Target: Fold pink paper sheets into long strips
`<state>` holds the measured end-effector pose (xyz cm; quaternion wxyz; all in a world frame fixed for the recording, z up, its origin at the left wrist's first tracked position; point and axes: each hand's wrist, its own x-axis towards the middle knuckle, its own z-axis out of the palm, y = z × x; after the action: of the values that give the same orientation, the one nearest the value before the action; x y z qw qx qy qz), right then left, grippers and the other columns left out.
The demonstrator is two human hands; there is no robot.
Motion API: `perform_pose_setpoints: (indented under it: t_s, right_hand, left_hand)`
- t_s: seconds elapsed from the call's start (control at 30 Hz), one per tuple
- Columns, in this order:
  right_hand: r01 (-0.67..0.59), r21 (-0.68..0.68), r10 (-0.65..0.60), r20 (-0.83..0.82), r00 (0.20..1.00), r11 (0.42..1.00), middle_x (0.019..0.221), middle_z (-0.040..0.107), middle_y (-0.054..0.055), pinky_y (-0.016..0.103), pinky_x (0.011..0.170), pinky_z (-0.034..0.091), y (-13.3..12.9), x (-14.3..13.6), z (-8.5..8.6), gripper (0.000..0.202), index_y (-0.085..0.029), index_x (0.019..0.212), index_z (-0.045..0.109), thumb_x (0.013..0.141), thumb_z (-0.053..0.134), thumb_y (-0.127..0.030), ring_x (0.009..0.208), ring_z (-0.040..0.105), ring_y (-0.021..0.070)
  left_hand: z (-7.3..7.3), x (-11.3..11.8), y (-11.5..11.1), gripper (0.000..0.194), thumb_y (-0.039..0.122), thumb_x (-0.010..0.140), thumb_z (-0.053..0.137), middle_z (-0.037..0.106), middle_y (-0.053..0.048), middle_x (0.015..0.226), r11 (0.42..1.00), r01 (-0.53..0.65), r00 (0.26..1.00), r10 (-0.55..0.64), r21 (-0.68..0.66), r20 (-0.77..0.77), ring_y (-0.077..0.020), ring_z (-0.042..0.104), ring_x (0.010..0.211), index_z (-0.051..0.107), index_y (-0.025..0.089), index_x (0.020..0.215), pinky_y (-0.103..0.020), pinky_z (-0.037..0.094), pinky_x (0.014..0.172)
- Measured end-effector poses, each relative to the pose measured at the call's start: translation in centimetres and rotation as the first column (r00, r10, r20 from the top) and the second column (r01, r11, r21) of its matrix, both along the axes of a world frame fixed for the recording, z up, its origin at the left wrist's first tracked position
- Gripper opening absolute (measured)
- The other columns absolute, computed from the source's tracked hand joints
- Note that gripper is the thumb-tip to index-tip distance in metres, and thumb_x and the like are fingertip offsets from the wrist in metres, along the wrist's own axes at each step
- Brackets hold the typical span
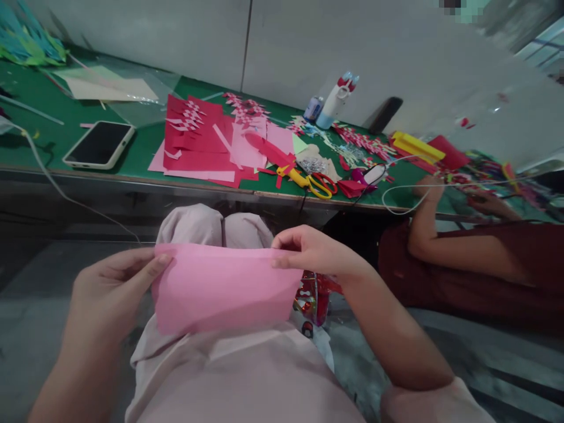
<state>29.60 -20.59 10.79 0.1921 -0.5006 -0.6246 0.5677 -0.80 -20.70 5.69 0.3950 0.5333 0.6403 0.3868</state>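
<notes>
A sheet of pink paper (224,288) is stretched between my two hands above my lap. Its upper left corner is pinched between the thumb and fingers of my left hand (110,288). At the upper right edge, my right hand (315,252) grips the same sheet between thumb and fingers. The paper hangs fairly flat, with a faint crease line along its top. Beyond it, on the green table (145,176), lie red paper sheets (207,158), yellow-handled scissors (304,179) and a smartphone (100,144).
Cut paper strips and woven pink-red paper chains (247,110) spread along the table. A white bottle (337,101) and a small can (313,108) stand by the wall. To the right sits another person, one arm (467,252) reaching onto the table. A white cable (57,185) hangs at left.
</notes>
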Motion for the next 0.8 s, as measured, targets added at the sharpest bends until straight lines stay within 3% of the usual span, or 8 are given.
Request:
perform_pose_setpoints:
  t_s: [0.1, 0.2, 0.3, 0.53, 0.8]
  right_hand:
    - [0.134, -0.017, -0.134, -0.036, 0.990, 0.991, 0.067, 0.058, -0.002, 0.018, 0.054, 0.037, -0.9, 0.3, -0.8, 0.028, -0.013, 0.075, 0.068, 0.071, 0.076, -0.039, 0.061, 0.049, 0.0078]
    - [0.293, -0.064, -0.298, -0.088, 0.951, 0.954, 0.065, 0.059, -0.002, 0.018, 0.053, 0.037, -1.9, 0.3, -1.6, 0.027, -0.013, 0.075, 0.069, 0.067, 0.079, -0.037, 0.058, 0.049, 0.0076]
    - [0.413, -0.138, -0.430, -0.135, 0.893, 0.900, 0.063, 0.060, -0.002, 0.018, 0.051, 0.036, -2.7, 0.2, -2.3, 0.029, -0.013, 0.073, 0.069, 0.061, 0.084, -0.035, 0.055, 0.050, 0.0074]
    - [0.544, -0.158, -0.566, -0.201, 0.800, 0.824, 0.056, 0.056, -0.004, 0.016, 0.046, 0.033, -4.0, 0.1, -3.4, 0.031, -0.013, 0.065, 0.066, 0.054, 0.089, -0.031, 0.049, 0.047, 0.0051]
    - [0.600, -0.186, -0.628, -0.226, 0.745, 0.778, 0.060, 0.062, -0.001, 0.018, 0.048, 0.042, -4.6, -0.3, -4.0, 0.034, -0.014, 0.070, 0.071, 0.051, 0.090, -0.035, 0.052, 0.053, 0.0077]
  left_hand:
    - [0.2, -0.6, -0.6, 0.028, 0.043, 0.065, 0.080, 0.078, 0.003, 0.078, 0.992, -0.084, 0.982, 0.097, -0.090, 0.162, -0.0180, 0.070, 0.071, 0.077, 0.026, 0.087, -0.024, 0.056, 0.060]
    - [0.4, -0.9, -1.0, 0.039, 0.039, 0.054, 0.089, 0.078, -0.003, 0.080, 0.978, -0.012, 0.942, 0.081, -0.210, 0.326, -0.0175, 0.070, 0.069, 0.078, 0.020, 0.087, -0.023, 0.058, 0.062]
    - [0.6, -1.2, -1.7, 0.042, 0.037, 0.056, 0.089, 0.078, -0.006, 0.081, 0.967, 0.025, 0.912, 0.082, -0.252, 0.403, -0.0166, 0.069, 0.071, 0.078, 0.019, 0.091, -0.022, 0.058, 0.065]
    - [0.9, -1.3, -2.7, 0.043, 0.040, 0.054, 0.089, 0.078, -0.006, 0.078, 0.964, 0.049, 0.904, 0.068, -0.261, 0.422, -0.0185, 0.070, 0.068, 0.079, 0.020, 0.090, -0.023, 0.058, 0.061]
    - [0.9, -1.2, -2.5, 0.042, 0.043, 0.053, 0.087, 0.078, -0.007, 0.078, 0.969, 0.005, 0.941, 0.079, -0.246, 0.328, -0.0188, 0.070, 0.070, 0.079, 0.020, 0.087, -0.022, 0.058, 0.061]
